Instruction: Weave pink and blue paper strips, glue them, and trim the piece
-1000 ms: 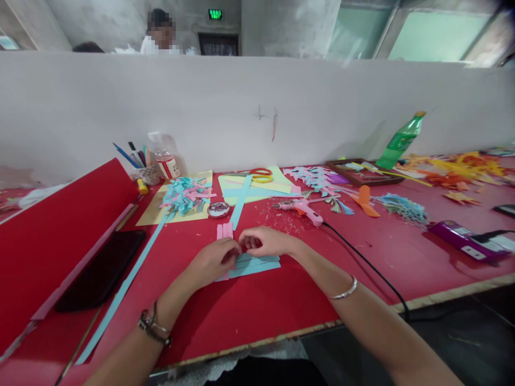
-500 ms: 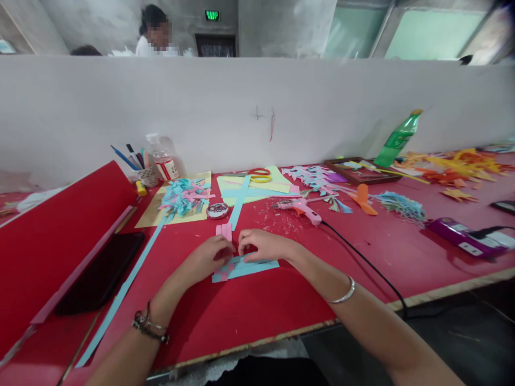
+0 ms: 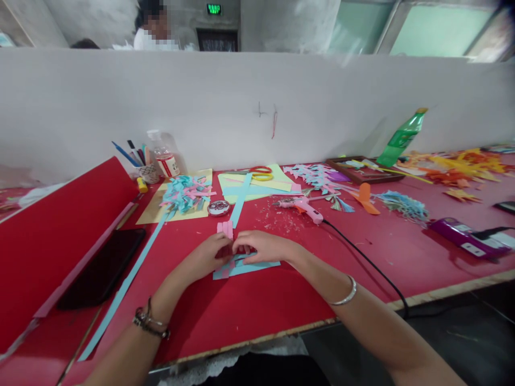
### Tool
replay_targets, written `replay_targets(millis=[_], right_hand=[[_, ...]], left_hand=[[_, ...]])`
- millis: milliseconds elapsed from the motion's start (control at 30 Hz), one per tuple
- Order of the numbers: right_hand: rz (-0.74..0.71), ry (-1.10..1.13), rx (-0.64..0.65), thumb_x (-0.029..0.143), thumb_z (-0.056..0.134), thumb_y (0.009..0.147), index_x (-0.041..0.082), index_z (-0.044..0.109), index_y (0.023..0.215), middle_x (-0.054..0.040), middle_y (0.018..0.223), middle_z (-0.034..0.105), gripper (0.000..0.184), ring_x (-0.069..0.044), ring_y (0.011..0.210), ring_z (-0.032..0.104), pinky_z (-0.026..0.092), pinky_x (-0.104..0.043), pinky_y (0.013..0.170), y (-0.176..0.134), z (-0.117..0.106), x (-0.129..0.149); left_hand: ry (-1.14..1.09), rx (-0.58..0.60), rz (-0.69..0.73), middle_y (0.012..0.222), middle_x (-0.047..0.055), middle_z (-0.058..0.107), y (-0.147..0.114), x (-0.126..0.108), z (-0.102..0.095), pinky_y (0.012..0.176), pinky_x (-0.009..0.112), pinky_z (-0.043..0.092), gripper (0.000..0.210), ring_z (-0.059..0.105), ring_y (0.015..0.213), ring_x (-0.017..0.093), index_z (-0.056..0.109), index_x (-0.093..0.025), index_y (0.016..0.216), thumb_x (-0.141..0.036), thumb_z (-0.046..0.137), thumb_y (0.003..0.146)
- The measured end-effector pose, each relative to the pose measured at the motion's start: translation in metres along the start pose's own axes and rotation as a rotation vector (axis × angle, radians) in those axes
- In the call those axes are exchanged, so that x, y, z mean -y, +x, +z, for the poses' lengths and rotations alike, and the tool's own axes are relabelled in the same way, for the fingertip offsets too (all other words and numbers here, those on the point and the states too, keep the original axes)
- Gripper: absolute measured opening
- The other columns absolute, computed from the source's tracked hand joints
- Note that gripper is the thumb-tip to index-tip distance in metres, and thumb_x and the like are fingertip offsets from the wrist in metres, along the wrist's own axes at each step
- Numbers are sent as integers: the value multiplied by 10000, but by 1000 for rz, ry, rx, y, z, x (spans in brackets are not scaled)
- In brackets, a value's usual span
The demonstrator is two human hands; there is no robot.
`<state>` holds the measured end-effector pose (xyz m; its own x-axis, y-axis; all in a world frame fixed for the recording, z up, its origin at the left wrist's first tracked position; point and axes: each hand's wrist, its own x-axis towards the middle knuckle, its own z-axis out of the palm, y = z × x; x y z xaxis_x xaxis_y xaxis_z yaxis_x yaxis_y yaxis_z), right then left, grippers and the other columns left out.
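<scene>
Light blue paper strips (image 3: 257, 265) lie side by side on the red tabletop, crossed by pink paper strips (image 3: 225, 229) at their left end. My left hand (image 3: 211, 253) rests over the crossing, its fingers closed on a pink strip. From the other side my right hand (image 3: 261, 247) reaches in. Its fingers are curled and their tips meet those of my left hand; what they pinch is hidden. The thumb of my right hand lies on the blue strips. Beyond the hands a longer blue strip (image 3: 242, 200) points away.
A pink glue gun (image 3: 303, 207) with a black cord lies at right. Scissors (image 3: 261, 173) rest on paper sheets behind. Blue and pink paper scraps (image 3: 183, 194), a round tin (image 3: 219, 208) and a black phone (image 3: 102, 268) are at left. A green bottle (image 3: 402, 139) leans against the partition.
The fingertips of my right hand have moved left, up to my left hand. My left hand stays over the strips. The whole view has shifted slightly.
</scene>
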<state>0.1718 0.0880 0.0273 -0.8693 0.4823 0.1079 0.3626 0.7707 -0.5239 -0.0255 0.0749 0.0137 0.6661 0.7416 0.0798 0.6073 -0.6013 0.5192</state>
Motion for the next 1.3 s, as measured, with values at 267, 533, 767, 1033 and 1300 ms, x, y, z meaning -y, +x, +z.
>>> replay_targets(millis=[267, 533, 767, 1033, 1300], right_hand=[[5, 0, -12, 155, 563, 715, 132, 561, 967, -49, 867, 539, 253, -124, 743, 475, 386, -226, 674, -1, -1, -2], [50, -23, -11, 157, 548, 723, 174, 572, 940, -33, 874, 573, 219, -125, 755, 503, 376, -223, 660, -3, -3, 2], [29, 11, -3, 78, 509, 708, 156, 565, 945, -40, 865, 567, 256, -121, 744, 489, 383, -225, 682, -2, -3, 2], [73, -5, 25, 62, 482, 699, 157, 562, 944, -22, 806, 546, 274, -112, 699, 464, 343, -239, 669, -2, 0, 1], [158, -18, 47, 152, 505, 749, 161, 584, 901, -1, 730, 568, 171, -104, 658, 473, 315, -253, 681, -4, -5, 2]], left_hand=[[11, 2, -4, 818, 24, 491, 0, -2, -1, 664, 240, 394, 66, 467, 774, 148, 521, -160, 808, -170, 469, 768], [-13, 4, 11, 857, 27, 484, -2, -4, -2, 694, 246, 401, 141, 470, 811, 147, 508, -173, 842, -106, 408, 768], [-9, 0, 2, 858, 30, 489, -2, 0, 0, 695, 255, 407, 118, 469, 815, 155, 513, -172, 853, -143, 427, 777], [2, -4, 2, 833, 31, 479, 0, -2, 0, 681, 255, 408, 119, 471, 792, 151, 519, -165, 837, -150, 416, 779], [13, 3, -6, 869, 38, 508, -1, -3, 0, 714, 268, 409, 188, 478, 820, 157, 533, -171, 871, -95, 419, 742]])
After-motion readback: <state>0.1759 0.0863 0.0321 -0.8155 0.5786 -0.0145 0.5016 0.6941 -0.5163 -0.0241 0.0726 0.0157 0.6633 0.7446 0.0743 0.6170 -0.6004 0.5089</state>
